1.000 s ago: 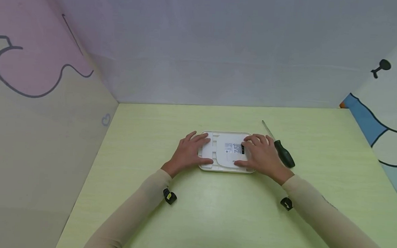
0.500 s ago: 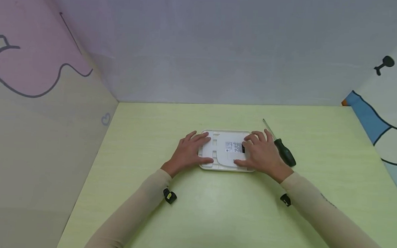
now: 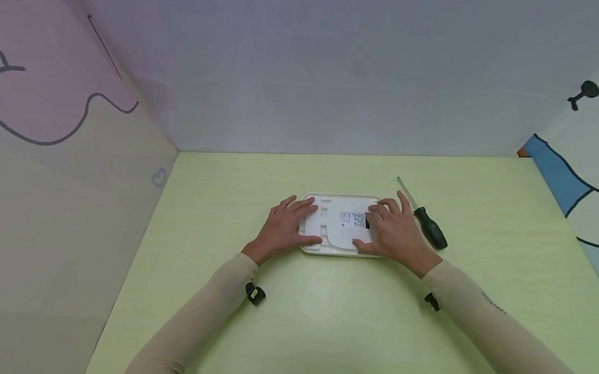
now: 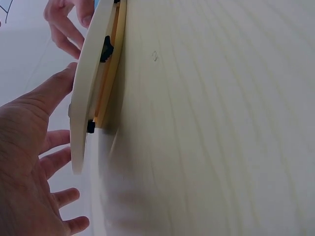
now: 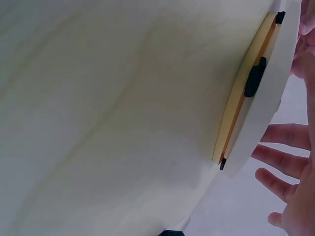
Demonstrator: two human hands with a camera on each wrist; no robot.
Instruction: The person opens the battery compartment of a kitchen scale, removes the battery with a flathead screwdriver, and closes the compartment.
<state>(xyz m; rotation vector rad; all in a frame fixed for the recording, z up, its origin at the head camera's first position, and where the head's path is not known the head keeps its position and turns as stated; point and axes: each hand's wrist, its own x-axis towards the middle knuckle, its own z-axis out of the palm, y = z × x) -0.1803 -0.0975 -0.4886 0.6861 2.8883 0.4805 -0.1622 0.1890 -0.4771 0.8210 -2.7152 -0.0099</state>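
Note:
A flat white device (image 3: 348,235) with rounded corners lies on the table, its printed label facing up. In the right wrist view, dark tabs (image 5: 255,77) show in the gap between the white panel (image 5: 275,88) and a pale yellow layer (image 5: 241,93). My left hand (image 3: 284,227) rests on the device's left end, fingers spread along the far side and thumb nearer me. Over the right end lies my right hand (image 3: 396,231), fingertips and thumb touching the top near the label; one outer finger is lifted. Neither hand curls round the device.
A screwdriver (image 3: 429,226) with a dark green handle lies just right of my right hand, its tip pointing away from me. The pale wooden table (image 3: 323,312) meets a plain back wall (image 3: 305,74). Walls with cartoon drawings stand at both sides.
An outer finger of my right hand has lifted and straightened. The left hand stays put on the device. The head view has shifted slightly.

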